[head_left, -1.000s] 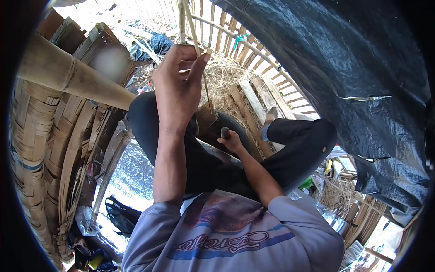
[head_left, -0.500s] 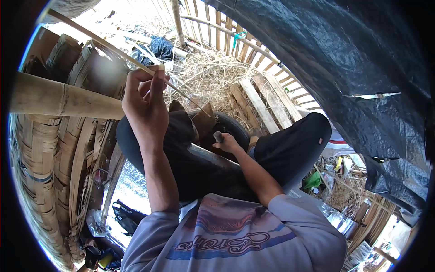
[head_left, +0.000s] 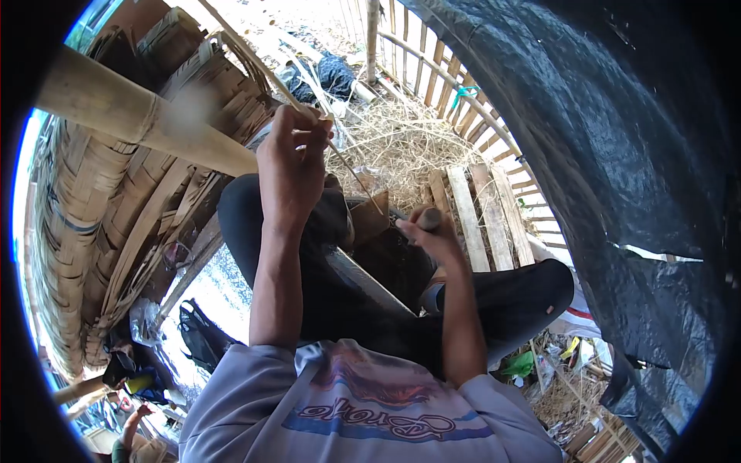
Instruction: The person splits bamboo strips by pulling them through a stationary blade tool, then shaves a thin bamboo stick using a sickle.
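My left hand is raised, its fingers pinched round a long thin bamboo strip. The strip slants from the upper left down to a brown flat piece in front of my legs. My right hand is closed on a tool with a thick, round-ended wooden handle. Something small shows between this hand and the strip's lower end, but I cannot make out the tool's working part. Across my lap lies a long pale flat piece, below both hands.
A thick bamboo pole and woven bamboo panels stand close on my left. Dark plastic sheeting hangs on the right. Ahead are straw, wooden planks and a slatted fence. Another person's hand shows at lower left.
My right hand has moved right and slightly up with the wooden-handled tool, closer to the strip's lower end. My left hand still holds the strip. The whole view has turned.
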